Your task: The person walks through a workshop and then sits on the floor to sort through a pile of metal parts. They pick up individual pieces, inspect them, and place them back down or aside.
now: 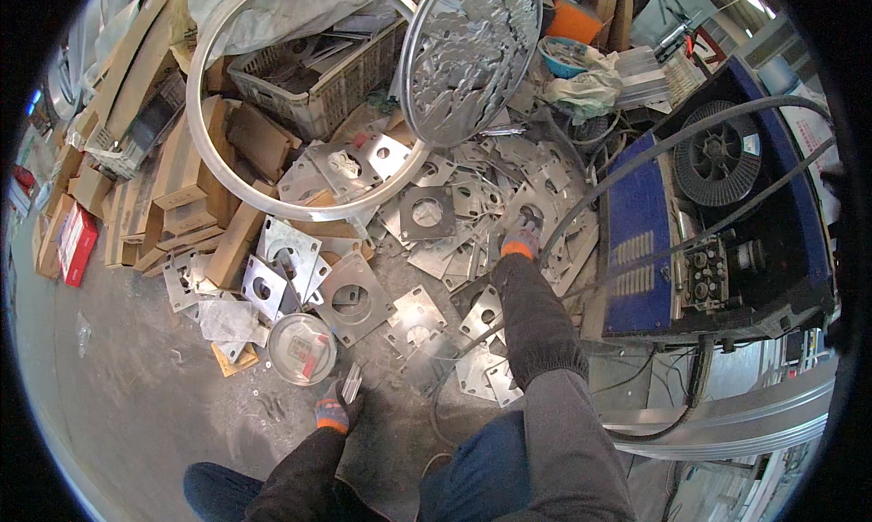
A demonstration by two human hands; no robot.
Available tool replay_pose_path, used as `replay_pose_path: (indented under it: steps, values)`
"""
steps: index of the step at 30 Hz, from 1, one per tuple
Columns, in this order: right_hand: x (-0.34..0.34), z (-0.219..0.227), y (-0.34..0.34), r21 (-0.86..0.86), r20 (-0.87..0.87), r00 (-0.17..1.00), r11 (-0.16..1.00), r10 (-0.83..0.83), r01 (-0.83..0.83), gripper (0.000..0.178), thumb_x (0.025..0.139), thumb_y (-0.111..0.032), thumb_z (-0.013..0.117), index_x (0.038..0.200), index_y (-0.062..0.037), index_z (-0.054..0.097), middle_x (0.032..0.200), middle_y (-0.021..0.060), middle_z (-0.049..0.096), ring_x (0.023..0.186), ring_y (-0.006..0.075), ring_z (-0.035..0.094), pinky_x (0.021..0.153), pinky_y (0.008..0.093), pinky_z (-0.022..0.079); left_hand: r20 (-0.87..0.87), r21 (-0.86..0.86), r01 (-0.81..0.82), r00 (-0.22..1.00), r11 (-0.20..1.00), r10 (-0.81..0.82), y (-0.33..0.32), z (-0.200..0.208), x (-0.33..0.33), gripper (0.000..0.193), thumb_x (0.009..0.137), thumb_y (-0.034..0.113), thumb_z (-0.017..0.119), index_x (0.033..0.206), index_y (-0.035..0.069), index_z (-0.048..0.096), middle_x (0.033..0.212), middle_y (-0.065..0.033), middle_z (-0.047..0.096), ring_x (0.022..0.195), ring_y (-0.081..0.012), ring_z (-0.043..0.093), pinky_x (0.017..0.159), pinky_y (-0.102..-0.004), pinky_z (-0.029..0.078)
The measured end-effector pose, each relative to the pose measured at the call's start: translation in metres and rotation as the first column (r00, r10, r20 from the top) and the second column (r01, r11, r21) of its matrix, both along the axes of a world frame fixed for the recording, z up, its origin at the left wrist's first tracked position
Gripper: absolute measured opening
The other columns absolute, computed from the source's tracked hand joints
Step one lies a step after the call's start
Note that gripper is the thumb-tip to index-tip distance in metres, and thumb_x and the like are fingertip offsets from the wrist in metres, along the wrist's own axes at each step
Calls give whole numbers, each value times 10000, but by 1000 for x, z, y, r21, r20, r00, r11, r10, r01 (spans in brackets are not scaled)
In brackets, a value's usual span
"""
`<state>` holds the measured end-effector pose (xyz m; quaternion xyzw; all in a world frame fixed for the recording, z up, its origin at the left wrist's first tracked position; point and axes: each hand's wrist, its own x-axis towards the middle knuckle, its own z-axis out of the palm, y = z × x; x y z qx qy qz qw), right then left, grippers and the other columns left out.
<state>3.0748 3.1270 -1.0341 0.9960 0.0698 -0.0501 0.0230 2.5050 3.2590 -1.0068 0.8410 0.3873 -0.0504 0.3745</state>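
Observation:
My left hand, in a grey glove with an orange cuff, is closed round a small stack of thin metal pieces low over the floor. Beside it sits a round clear-lidded container with something red in it. Stretched far forward, my right hand, gloved the same way, is down on the heap of loose metal plates. Its fingers are at a plate with a round hole, and whether they grip it cannot be made out. A large square plate with a round opening lies ahead of my left hand.
A large metal ring and a round metal disc rise behind the plates. Cardboard boxes and a plastic crate crowd the left. At right stands a blue open-sided machine; its black cable arches over my right arm.

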Motion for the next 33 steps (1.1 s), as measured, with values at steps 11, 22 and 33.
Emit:
replay_pose_path:
  steps: [11,22,33]
  values:
    - [-146,117,-57,928,93,965,331,244,-173,353,891,-79,561,1240,-27,549,1140,94,642,1018,226,626,864,346,497,-67,10,12,998,1000,-11,4,-23,-5,514,828,472,621,1191,110,590,1088,-106,683,953,-313,656,815,-388,518]
    - [-194,117,-78,799,-437,738,-155,515,581,228,928,-260,612,965,-36,621,778,89,648,711,194,628,626,337,536,93,-273,-161,977,949,192,14,-24,-11,423,892,388,592,1114,28,622,914,-99,685,824,-205,651,761,-373,514]
    - [-304,115,-27,544,-670,206,282,713,790,288,958,-267,558,1077,-5,580,835,91,653,679,224,640,613,364,543,251,-911,-9,782,413,570,16,94,36,486,859,254,686,1253,7,544,1047,-83,664,869,-170,646,786,-323,523]
